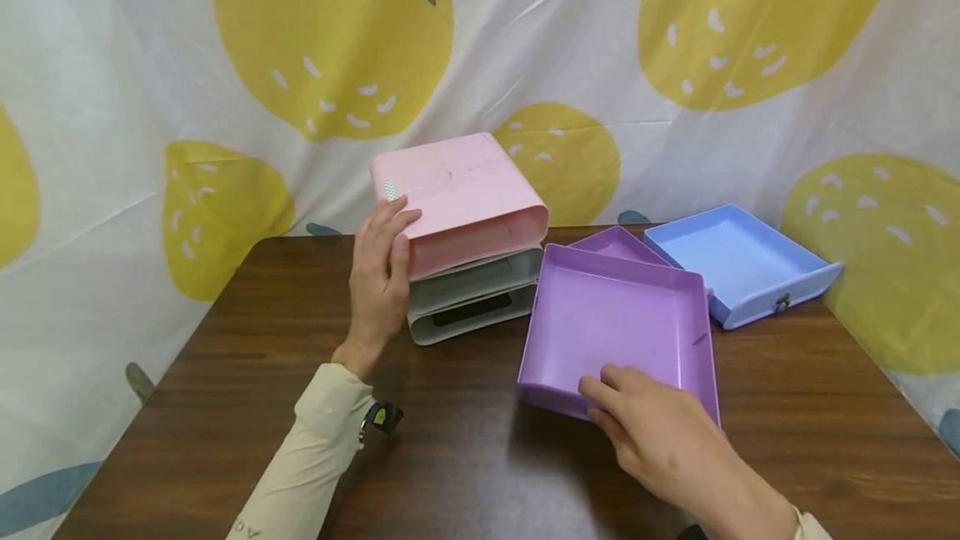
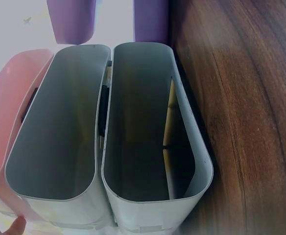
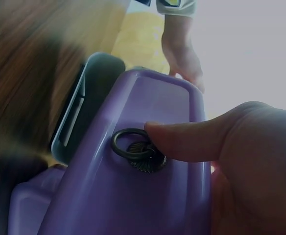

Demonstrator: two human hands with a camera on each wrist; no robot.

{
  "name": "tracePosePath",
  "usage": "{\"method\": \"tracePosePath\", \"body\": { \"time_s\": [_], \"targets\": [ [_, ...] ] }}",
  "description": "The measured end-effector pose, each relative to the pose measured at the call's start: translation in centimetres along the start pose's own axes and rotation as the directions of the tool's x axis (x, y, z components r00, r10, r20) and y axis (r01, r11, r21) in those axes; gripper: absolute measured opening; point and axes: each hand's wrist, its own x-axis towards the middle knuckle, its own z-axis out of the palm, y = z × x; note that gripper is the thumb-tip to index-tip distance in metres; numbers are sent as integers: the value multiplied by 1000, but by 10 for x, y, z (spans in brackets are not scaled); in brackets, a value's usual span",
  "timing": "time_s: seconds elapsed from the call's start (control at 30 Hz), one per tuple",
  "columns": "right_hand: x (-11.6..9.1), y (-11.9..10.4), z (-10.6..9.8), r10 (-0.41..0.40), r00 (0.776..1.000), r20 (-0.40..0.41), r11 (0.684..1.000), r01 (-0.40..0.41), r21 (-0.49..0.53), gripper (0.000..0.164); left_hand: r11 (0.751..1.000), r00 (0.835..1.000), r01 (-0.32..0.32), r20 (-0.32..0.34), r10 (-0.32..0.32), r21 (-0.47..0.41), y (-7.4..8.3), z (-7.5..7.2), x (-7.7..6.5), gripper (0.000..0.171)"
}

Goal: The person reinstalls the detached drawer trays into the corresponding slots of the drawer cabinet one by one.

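My right hand (image 1: pixel 663 440) pinches the front wall of a purple drawer (image 1: pixel 615 323), fingers inside and thumb outside. In the right wrist view the thumb presses beside the drawer's metal ring pull (image 3: pixel 139 149). The drawer is tilted and raised off the table, its open top towards me. My left hand (image 1: pixel 380 273) rests on the left edge of the pink drawer shell (image 1: pixel 465 182), fingers on its top. Below the pink shell are two grey-green shells (image 1: pixel 476 277), stacked, with their open fronts facing me. All three shells look hollow, without drawers in them.
Behind the held drawer lies a second purple drawer (image 1: pixel 618 244), partly hidden. To its right a light blue drawer (image 1: pixel 738 261) with a small metal pull sits on the dark wooden table (image 1: pixel 442 457). A lemon-print curtain (image 1: pixel 555 40) hangs behind the table.
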Motion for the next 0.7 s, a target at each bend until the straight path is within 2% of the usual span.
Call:
{"method": "tracePosePath", "body": {
  "time_s": [0.3,0.7],
  "targets": [
    [-5,-14,0,-109,994,12,992,108,66,26,1000,1000,1,-14,-1,-4,0,0,0,33],
    [-1,-26,6,-270,963,-27,958,271,97,22,1000,1000,-3,-16,3,-6,0,1,0,34]
  ]
}}
